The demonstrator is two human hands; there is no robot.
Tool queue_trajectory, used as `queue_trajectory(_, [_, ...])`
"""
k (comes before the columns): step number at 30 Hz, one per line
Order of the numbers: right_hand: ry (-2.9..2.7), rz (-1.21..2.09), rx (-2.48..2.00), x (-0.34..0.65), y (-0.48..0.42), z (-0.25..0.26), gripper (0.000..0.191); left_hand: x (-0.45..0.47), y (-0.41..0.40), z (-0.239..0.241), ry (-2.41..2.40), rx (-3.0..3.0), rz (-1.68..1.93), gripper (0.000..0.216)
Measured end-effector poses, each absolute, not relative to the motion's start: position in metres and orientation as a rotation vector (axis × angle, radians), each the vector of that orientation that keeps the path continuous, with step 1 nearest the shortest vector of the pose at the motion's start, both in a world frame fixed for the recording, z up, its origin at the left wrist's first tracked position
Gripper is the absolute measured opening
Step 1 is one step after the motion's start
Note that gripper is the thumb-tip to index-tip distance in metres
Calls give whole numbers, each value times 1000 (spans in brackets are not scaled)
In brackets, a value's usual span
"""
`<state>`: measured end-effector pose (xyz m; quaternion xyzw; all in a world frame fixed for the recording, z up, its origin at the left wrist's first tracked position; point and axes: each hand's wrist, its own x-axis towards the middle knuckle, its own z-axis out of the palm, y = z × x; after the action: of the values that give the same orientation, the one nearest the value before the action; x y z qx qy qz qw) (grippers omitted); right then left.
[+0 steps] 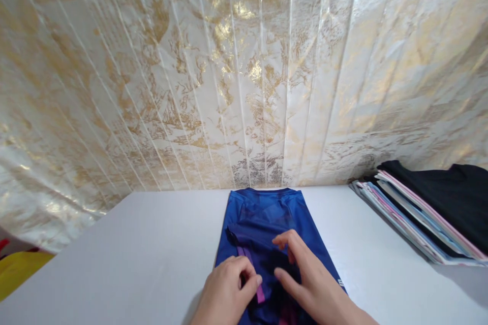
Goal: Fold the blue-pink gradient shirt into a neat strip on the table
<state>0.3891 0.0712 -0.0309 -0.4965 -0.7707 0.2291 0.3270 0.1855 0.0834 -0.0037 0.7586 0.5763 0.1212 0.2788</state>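
Note:
A dark blue shirt (236,203) lies on the white table, folded lengthwise, its neckline at the far end. On top of it a darker folded-over part, likely a sleeve, carries a purple-pink stripe (260,293). My left hand (226,289) is at the near left edge of the shirt, its fingers curled and thumb and forefinger brought together at the stripe in a pinch on the fabric. Over the right half of the shirt is my right hand (305,279), thumb and fingers apart and slightly bent, with nothing held in them. The shirt's near end is partly hidden by both hands.
At the right of the white table (160,244) stands a stack of folded garments (423,218), a black shirt (450,198) on top. Something yellow (21,269) shows at the lower left edge. A shiny gold-patterned curtain (244,86) hangs behind the table.

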Motion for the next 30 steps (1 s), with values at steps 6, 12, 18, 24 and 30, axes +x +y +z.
queue_trajectory(6, [-2154, 360, -1195, 392, 51, -52, 67, 187, 73, -1, 1518, 2036, 276, 22])
queue_trajectory(12, [-1937, 479, -1194, 395, 50, -54, 55, 187, 69, -16, 1435, 2141, 437, 37])
queue_trajectory(18, [-1889, 510, -1200, 395, 48, -49, 32, 185, 68, -15, 1288, 2283, 606, 35])
queue_trajectory(24, [-1842, 411, -1112, 395, 49, -40, 29, 187, 79, -7, 1424, 2244, 631, 21])
queue_trajectory(30, [-1857, 425, -1054, 391, 50, -40, 30, 186, 76, -5, 1457, 2359, 485, 34])
